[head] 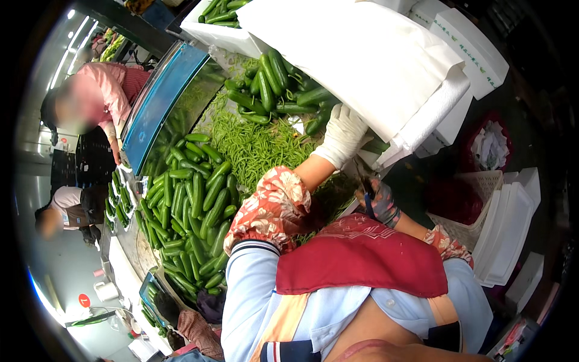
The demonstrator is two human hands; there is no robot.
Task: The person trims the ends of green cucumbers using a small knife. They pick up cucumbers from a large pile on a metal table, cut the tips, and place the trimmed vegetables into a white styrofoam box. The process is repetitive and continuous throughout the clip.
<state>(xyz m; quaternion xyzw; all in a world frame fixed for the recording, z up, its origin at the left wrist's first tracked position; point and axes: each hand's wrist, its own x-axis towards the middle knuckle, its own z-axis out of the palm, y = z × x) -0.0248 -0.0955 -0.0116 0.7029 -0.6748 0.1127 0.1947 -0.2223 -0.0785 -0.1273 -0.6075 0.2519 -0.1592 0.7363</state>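
Note:
My left hand (pixel 341 135), in a white glove, reaches to the right end of a pile of cucumbers (pixel 267 86), its fingers bent beside the white box. A green cucumber-like piece (pixel 376 144) shows just right of the palm; whether the hand grips it is hidden. Below it my right hand (pixel 382 201), in a dark patterned glove, is closed around a dark-handled cutting tool (pixel 369 203), apparently scissors, pointing up toward the left hand. Thin green stems or trimmings (pixel 258 140) lie spread over the worktop. A larger cucumber heap (pixel 194 203) fills the left side.
A foam box of cucumbers (pixel 221 34) and a white sheet (pixel 362 59) rise beyond the pile. A blue-edged partition (pixel 167 104) stands left; two people are behind it. Another person's gloved hand (pixel 167 307) is lower left. Baskets (pixel 486 181) and foam lids (pixel 506 235) are right.

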